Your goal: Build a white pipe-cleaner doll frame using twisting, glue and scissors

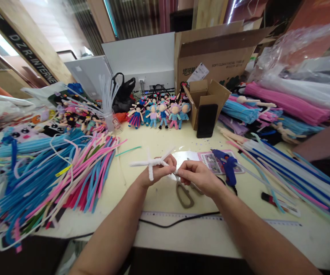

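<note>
My left hand (159, 172) pinches a white pipe-cleaner figure (150, 163) shaped like a small cross, with limbs sticking out to the left, up and down. My right hand (197, 176) meets it at the figure's right end, fingers closed on the same white stem. Both hands hover just above the cream table (142, 183). Under them lie scissors (184, 194) with grey handles. A blue glue gun (227, 165) rests to the right of my right hand.
A big heap of blue, pink and white pipe cleaners (52, 172) fills the left. More long stems (291, 168) lie at right. Finished little dolls (160, 112) stand at the back by a black phone (207, 120) and cardboard boxes (219, 49). A ruler (210, 218) lies near the front edge.
</note>
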A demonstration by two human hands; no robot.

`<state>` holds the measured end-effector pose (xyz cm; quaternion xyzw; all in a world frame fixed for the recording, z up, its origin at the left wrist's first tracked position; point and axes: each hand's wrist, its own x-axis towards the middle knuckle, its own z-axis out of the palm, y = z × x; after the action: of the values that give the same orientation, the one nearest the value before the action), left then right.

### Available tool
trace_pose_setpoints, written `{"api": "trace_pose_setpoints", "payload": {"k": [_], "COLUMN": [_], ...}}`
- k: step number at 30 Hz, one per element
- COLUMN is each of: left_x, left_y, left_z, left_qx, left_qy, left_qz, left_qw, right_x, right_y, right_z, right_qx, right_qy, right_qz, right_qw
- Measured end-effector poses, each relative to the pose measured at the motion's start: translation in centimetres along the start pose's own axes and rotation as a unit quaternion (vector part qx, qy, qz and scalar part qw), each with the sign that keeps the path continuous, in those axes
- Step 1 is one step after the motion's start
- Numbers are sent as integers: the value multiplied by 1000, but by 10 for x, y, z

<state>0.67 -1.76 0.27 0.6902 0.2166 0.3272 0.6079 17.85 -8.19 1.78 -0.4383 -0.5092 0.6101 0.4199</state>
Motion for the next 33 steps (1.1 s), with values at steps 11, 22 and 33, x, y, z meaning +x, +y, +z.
{"api": "trace_pose_setpoints", "payload": {"k": [11,22,33], "left_x": [0,-1,-1], "left_y": [-2,-2,-2], "left_z": [0,-1,0], "left_qx": [-18,-26,-43], "left_qy": [31,7,25], "left_qz": [-6,-22,-28], "left_qw": [999,999,998], "right_x": [0,-1,-1], "right_y": [-4,-1,-4], "right_z": [-6,-3,-4], "right_qx": [-14,-23,-8], "right_qy": [-30,-22,-52], "right_qz": [37,22,65], "right_qw": [999,999,996]}}
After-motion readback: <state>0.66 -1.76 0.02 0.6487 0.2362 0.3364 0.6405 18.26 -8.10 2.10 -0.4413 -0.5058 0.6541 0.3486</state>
